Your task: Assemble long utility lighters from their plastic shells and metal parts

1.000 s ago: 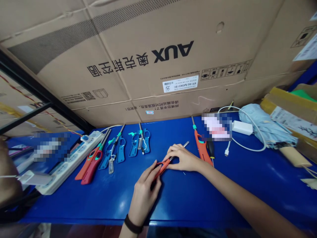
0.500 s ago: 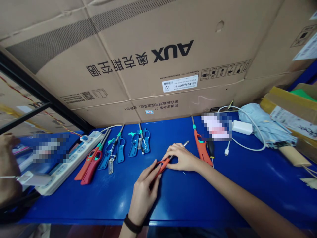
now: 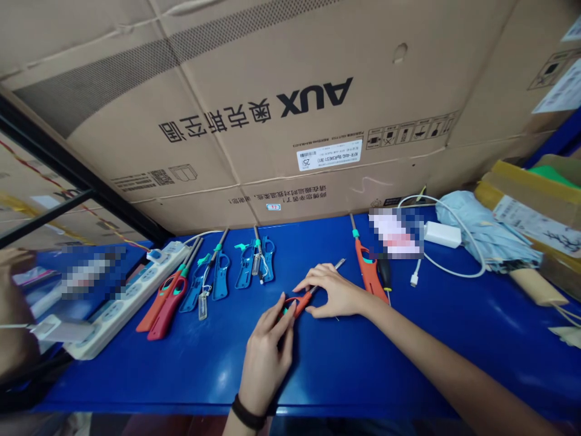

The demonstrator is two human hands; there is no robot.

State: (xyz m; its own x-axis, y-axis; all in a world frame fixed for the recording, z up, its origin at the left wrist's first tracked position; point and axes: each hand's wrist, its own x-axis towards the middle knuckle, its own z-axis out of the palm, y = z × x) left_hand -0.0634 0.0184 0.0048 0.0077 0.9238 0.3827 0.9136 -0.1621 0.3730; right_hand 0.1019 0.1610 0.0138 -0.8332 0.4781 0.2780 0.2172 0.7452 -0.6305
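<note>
An orange gas lighter point(image 3: 300, 304) with a metal tube lies at a slant over the blue table. My left hand point(image 3: 269, 348) grips its handle, which is largely hidden under the fingers. Over the front of the same lighter curves my right hand point(image 3: 338, 292), thumb and fingers apart on either side of it; whether a fingertip touches it I cannot tell. Right of this hand rests another orange lighter point(image 3: 371, 275), with a black-handled screwdriver point(image 3: 385, 275) beside it. Opened blue lighter shells point(image 3: 221, 277) with inner parts and wires exposed lie to the left.
An orange lighter point(image 3: 157, 306) and a red lighter point(image 3: 169, 309) lie beside a white power strip point(image 3: 131, 303). A large cardboard box point(image 3: 254, 157) stands behind. At right are a white charger with cable point(image 3: 442, 234) and a folded umbrella point(image 3: 485, 227). Another person's arm point(image 3: 16, 315) shows far left.
My right thumb and fingers have spread a little wider around the lighter. My left hand keeps its hold, shifted only slightly.
</note>
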